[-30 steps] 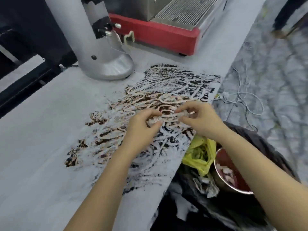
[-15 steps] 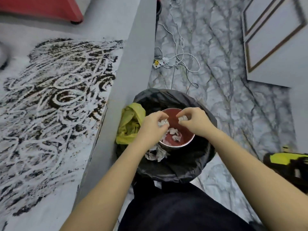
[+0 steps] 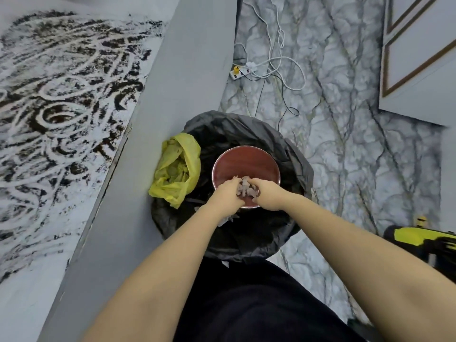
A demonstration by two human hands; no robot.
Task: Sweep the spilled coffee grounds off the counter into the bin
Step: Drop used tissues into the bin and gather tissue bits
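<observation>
Both hands, left hand point(image 3: 225, 193) and right hand point(image 3: 265, 195), pinch crumpled tissue point(image 3: 246, 190) over the red bowl point(image 3: 245, 166) inside the bin point(image 3: 283, 149) (black-lined). Best let go low, then return: coffee grounds point(image 3: 64, 95) cover the surface point(image 3: 22, 243) at left.

Both my arms reach forward and down, bare forearms converging. My left hand point(image 3: 225, 195) and right hand point(image 3: 267, 195) sit close together, knuckles up, fingers curled inward toward each other. Whether either is gripping anything, can't tell from here.
</observation>
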